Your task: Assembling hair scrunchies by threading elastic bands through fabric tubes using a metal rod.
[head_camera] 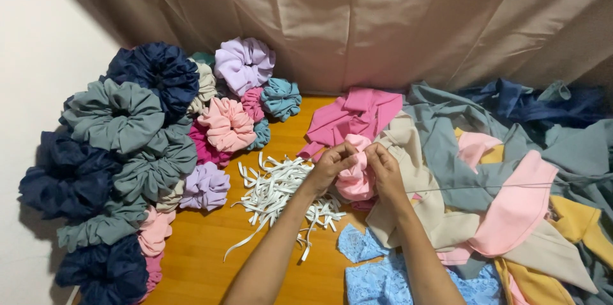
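Two hands, left hand (331, 166) and right hand (383, 167), each grip pinching one pink scrunchie (355, 177), beside white elastic strips (274, 190)

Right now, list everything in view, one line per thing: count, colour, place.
pink scrunchie: one, light pink, centre, between both hands
finished scrunchies: a big pile, exact count unclear; navy, grey-green, pink, magenta, lilac, teal, cream; left side against the wall
elastic strips: a loose heap, white, on the floor left of the hands
fabric pieces: a jumbled pile, grey-blue, pink, beige, mustard, navy; right side
magenta fabric: one piece, behind the hands
blue lace fabric: light blue, bottom centre under the forearms
wooden floor: orange-brown, bare patch at bottom left of centre
backdrop cloth: beige, hung across the back
left hand: fingers pinching the pink scrunchie's top
right hand: fingers gripping the pink scrunchie's right side
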